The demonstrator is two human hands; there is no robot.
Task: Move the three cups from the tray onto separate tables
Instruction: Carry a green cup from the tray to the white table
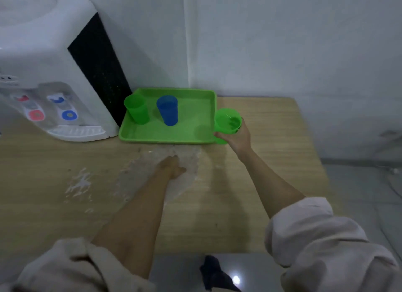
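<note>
Rolled pale sleeves [322,237] frame the view. The left hand [171,166] rests on the wooden surface [272,121], fingers loosely curled around nothing. The right hand [236,137] is wrapped around a green cup [227,123] just past the right edge of the green tray [165,135], where another green cup [137,112] and a blue cup [167,109] stand upright.

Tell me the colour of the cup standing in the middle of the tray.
Blue: the tall plastic cup, seen in the head view.

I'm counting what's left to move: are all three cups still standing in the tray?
No, only a green cup and the blue cup stand in the tray; the right hand holds another green cup beyond its edge.
</note>
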